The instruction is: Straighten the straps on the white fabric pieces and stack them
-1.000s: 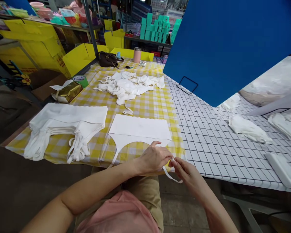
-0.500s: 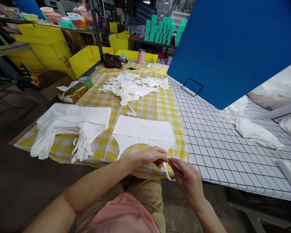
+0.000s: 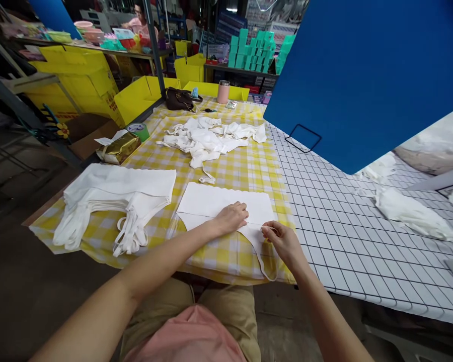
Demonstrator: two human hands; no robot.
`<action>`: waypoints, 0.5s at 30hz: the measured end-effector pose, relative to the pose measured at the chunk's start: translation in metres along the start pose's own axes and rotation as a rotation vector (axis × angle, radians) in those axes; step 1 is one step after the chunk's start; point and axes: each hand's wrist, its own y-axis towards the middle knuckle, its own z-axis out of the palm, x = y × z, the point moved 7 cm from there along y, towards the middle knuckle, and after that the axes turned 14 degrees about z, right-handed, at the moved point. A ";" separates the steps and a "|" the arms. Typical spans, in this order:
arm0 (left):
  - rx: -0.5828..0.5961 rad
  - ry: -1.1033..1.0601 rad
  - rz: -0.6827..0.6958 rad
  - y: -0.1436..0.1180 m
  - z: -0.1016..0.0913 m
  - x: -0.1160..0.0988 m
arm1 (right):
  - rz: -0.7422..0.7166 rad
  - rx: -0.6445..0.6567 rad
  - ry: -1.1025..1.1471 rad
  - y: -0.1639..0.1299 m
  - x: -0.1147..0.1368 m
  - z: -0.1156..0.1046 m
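A white strappy crop top lies spread on the yellow checked cloth in front of me. My left hand rests on its middle, pressing the fabric down with the fingers laid on it, slightly bent. At the garment's right side, my right hand pinches the thin strap, which loops down toward the table's front edge. To the left sits a neat stack of similar white tops, their straps hanging toward me. Farther back is a loose heap of white garments.
A gold packet and green tape roll lie at the left edge. A dark handbag and pink flask stand at the back. A blue board overhangs the grid-patterned cloth on the right. Another person sits far back.
My left hand has moved up from the strap onto the top's middle. My right hand has risen slightly, bringing the strap end up to the garment's right side.
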 end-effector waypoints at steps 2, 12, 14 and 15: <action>0.032 0.049 0.025 0.003 0.002 0.000 | -0.010 0.002 -0.056 0.010 0.003 0.003; -0.124 -0.270 -0.180 0.003 0.009 0.025 | -0.065 -0.071 -0.355 0.028 0.025 0.015; -0.137 -0.329 -0.187 0.004 0.010 0.028 | -0.084 -0.089 -0.418 0.029 0.028 0.017; -0.142 -0.344 -0.188 0.004 0.010 0.029 | -0.092 -0.099 -0.449 0.030 0.029 0.018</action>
